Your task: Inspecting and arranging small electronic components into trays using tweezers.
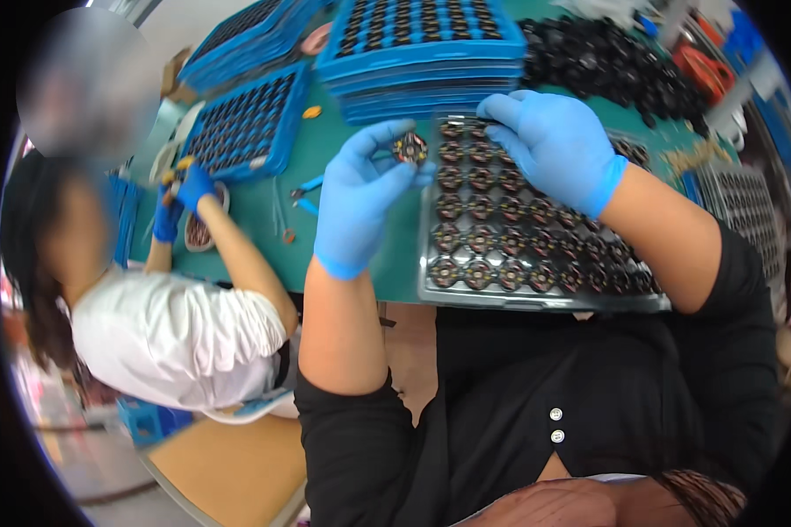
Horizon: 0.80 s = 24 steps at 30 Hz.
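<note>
My left hand (356, 198), in a light blue glove, pinches a small round black part with coloured bits on its face (410, 149) between thumb and fingers, raised left of a clear plastic tray (545, 301). Rows of similar round parts (479, 237) sit in the tray's pockets. Over its far edge, my right hand (558, 145), gloved alike, has its fingers drawn together and pointing left. Whatever those fingertips may hold is hidden. Blue-handled pliers (308, 193) lie on the green table just left of my left hand.
Stacked blue trays (422, 75) of parts stand behind my tray. A heap of black pieces (606, 61) lies at the far right. On the left, a co-worker in a white top (176, 338) and dark blue gloves works by another blue tray (246, 132). A grey tray (747, 211) stands right.
</note>
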Available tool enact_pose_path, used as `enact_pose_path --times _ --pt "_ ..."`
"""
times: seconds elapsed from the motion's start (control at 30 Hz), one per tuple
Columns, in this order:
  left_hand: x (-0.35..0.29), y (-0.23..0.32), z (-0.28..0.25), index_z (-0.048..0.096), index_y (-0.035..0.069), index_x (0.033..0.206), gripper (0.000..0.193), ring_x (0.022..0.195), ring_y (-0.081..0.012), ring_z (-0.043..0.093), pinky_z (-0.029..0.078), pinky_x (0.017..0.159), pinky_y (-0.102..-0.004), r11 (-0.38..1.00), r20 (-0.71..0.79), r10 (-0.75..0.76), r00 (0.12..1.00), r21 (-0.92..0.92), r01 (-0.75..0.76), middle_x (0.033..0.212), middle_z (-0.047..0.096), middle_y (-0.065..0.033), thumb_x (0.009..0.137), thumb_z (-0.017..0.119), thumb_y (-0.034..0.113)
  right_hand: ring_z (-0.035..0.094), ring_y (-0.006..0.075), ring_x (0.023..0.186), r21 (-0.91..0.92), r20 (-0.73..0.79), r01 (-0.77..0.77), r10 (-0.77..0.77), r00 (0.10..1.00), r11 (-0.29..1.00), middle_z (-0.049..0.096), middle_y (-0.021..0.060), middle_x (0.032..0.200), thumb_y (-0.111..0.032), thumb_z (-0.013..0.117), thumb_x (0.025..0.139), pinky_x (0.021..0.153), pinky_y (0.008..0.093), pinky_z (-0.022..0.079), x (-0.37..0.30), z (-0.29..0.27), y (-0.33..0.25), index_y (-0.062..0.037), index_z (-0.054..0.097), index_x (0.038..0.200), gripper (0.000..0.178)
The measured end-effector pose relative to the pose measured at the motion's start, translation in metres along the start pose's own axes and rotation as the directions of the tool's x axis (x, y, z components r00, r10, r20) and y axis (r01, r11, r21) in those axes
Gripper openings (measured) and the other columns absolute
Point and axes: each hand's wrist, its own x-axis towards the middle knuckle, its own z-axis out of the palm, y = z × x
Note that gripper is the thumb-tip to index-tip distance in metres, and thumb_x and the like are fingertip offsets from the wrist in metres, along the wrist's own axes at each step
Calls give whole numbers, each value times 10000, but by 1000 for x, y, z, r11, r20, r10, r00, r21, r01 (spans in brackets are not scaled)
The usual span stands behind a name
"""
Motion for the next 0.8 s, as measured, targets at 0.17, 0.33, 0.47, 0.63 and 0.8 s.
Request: enact_pose_path --times 0.17,0.33,0.47,0.63,0.8 --pt "-21 11 83 475 -69 1285 463 958 -193 664 559 851 -304 982 134 -191 972 29 189 1090 622 -135 839 596 -99 628 309 698 66 -56 -57 61 997 996 634 105 796 -142 705 813 599 401 493 -86 -63 8 -70 650 953 166" --pt "-45 -12 155 495 -70 1272 493 931 -187 669 563 823 -294 970 191 -242 951 80 231 1091 642 -142 812 669 -98 610 257 625 74 -132 -115 124 984 991 605 69 727 -124 738 749 542 365 471 -159 -95 3 -62 649 871 163" --pt "-59 -34 188 498 -88 1259 497 946 -198 660 559 832 -299 967 207 -230 951 164 198 1126 620 -155 792 657 -141 594 207 603 -15 -144 -163 159 977 986 579 30 700 -120 745 696 519 335 443 -202 -100 10 -85 647 857 191" --pt "-67 -48 210 518 -60 1242 500 1046 -186 624 556 901 -300 965 251 -218 943 198 171 1171 522 -100 774 609 -210 589 194 610 -57 -179 -183 171 969 981 548 6 690 -137 736 662 515 328 427 -231 -101 16 -107 639 852 214" --pt "-66 -51 229 521 -61 1240 503 1053 -187 620 556 906 -303 970 295 -186 937 207 127 1162 515 -97 770 614 -212 577 181 603 -95 -179 -210 191 965 973 543 -2 714 -139 704 658 525 323 419 -244 -110 22 -114 637 861 215"
